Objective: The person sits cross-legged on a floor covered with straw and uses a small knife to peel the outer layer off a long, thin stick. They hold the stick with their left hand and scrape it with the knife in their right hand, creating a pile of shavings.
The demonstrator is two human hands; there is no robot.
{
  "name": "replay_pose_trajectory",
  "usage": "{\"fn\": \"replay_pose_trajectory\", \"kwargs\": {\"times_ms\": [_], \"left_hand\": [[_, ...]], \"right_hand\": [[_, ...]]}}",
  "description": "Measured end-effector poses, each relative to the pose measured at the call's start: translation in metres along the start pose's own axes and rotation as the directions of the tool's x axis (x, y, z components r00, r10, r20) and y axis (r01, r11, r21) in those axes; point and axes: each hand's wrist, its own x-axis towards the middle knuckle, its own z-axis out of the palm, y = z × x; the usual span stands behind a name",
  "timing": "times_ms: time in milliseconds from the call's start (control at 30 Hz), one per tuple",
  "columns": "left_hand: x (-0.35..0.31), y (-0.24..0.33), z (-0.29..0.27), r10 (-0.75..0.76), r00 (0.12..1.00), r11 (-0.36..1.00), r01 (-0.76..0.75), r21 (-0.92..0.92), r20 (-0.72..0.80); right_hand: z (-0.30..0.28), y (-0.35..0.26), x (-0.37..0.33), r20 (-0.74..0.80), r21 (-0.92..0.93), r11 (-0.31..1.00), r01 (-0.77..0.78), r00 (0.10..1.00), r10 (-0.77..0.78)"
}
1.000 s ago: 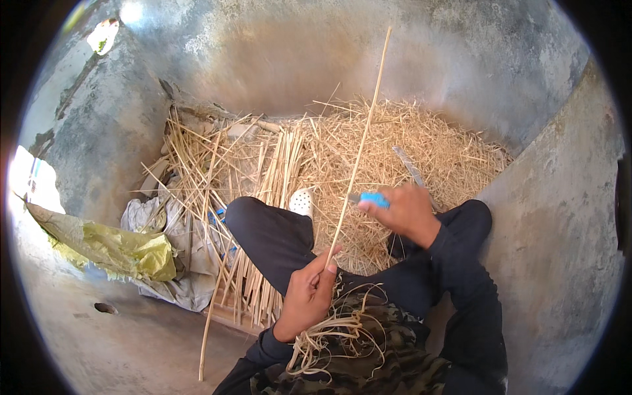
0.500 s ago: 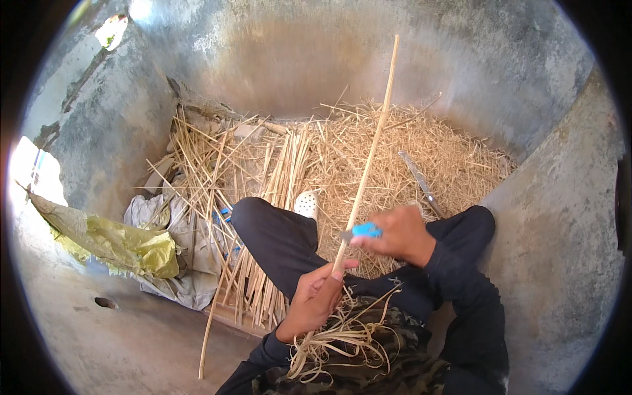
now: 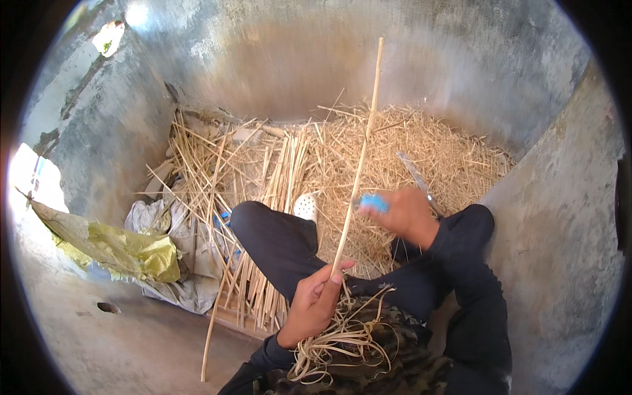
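My left hand (image 3: 315, 301) is closed round the lower end of a long, pale bamboo strip (image 3: 362, 155), which slants up and away toward the far wall. My right hand (image 3: 407, 214) grips a small blue-handled knife (image 3: 374, 202). Motion blurs the knife, but its short grey blade sits close beside the strip, about midway along; whether they touch I cannot tell. Thin curled shavings (image 3: 342, 349) lie heaped in my lap, just below my left hand.
A bundle of split strips (image 3: 260, 293) lies left of my bent knee, with loose ones scattered behind. Dry shavings (image 3: 454, 141) cover the floor ahead, where a long metal blade (image 3: 416, 172) lies. A white clog (image 3: 305, 207), yellow sacking (image 3: 141, 250) and concrete walls (image 3: 546, 263) surround me.
My right hand and the knife have moved farther up along the strip, away from my left hand. The strip's far end has swung slightly left. My left hand keeps its hold.
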Motion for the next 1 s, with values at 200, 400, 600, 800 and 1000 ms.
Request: {"fn": "replay_pose_trajectory", "kwargs": {"times_ms": [200, 400, 600, 800, 1000], "left_hand": [[-0.001, -0.005, 0.006, 0.030, 0.999, 0.995, -0.034, 0.096, 0.044], [0.003, -0.003, 0.004, 0.054, 0.998, 0.990, -0.057, 0.127, 0.021], [0.001, -0.006, 0.004, 0.139, 0.986, 0.936, -0.160, 0.314, 0.088], [0.018, -0.004, 0.007, -0.010, 0.997, 0.992, 0.000, 0.125, 0.081], [0.027, -0.009, -0.004, -0.027, 0.997, 0.967, 0.045, -0.250, 0.075]], "right_hand": [[0.000, 0.025, 0.012, 0.011, -0.027, 0.996, -0.084, 0.996, 0.084], [0.003, 0.007, 0.003, 0.101, -0.011, 0.997, -0.073, 0.992, 0.074], [0.008, 0.062, 0.029, -0.115, -0.016, 0.952, -0.305, 0.946, 0.301], [-0.008, 0.085, 0.044, 0.027, 0.160, 0.871, -0.465, 0.884, 0.467], [-0.001, 0.005, -0.022, 0.110, 0.156, 0.978, -0.139, 0.986, 0.123]]}}
